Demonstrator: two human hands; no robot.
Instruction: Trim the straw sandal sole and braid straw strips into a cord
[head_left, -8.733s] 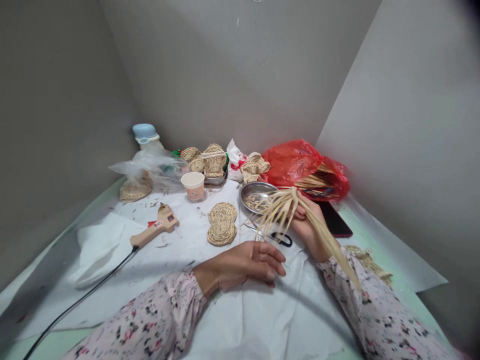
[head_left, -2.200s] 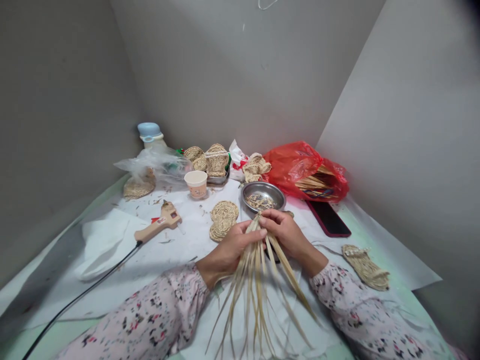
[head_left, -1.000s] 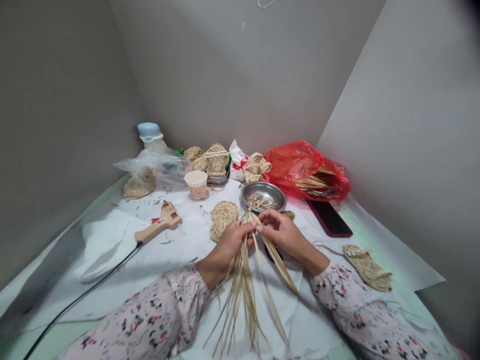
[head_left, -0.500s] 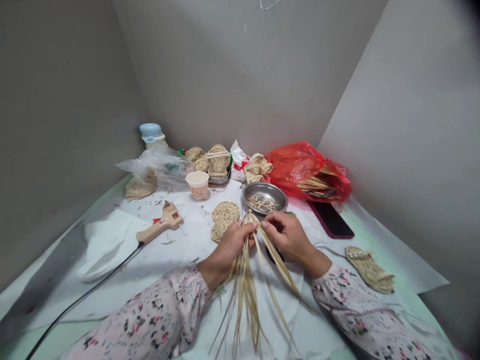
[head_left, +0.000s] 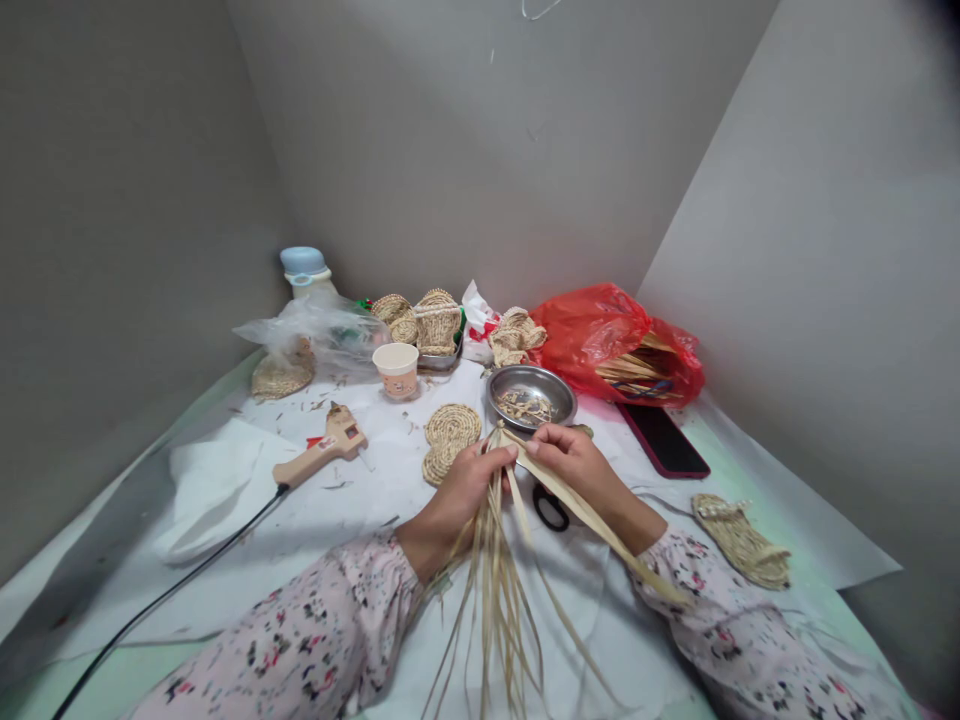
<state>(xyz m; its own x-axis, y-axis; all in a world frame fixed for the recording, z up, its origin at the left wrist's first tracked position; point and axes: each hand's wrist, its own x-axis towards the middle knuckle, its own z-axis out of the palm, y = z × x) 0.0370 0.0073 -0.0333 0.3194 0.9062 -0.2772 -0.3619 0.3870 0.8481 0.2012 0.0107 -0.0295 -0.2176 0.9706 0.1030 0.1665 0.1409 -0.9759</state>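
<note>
My left hand (head_left: pixel 466 492) pinches a bundle of long straw strands (head_left: pixel 491 590) near its knotted top, and the loose ends fan down over the white sheet. Just to its right, my right hand (head_left: pixel 574 465) has thumb and fingers closed on one wider strand (head_left: pixel 600 522), which slants down over my right wrist and sleeve. Behind my left hand lies a coiled, woven straw sole (head_left: pixel 450 440). A steel bowl (head_left: pixel 531 374) with straw scraps stands just beyond my hands. Black scissor handles (head_left: pixel 551 508) show beneath the wide strand.
On the left are a glue gun (head_left: pixel 319 455) with its cord and a paper cup (head_left: pixel 396 372). Behind stand a blue-lidded bottle (head_left: pixel 304 265) and woven pieces (head_left: pixel 437 325). A red bag (head_left: pixel 592 335), a phone (head_left: pixel 664 440) and a small woven slipper (head_left: pixel 742 540) are on the right.
The wide strand has swung outward to the right, over my right wrist, and looks more spread. More of the black scissor handles shows. My left hand has barely moved.
</note>
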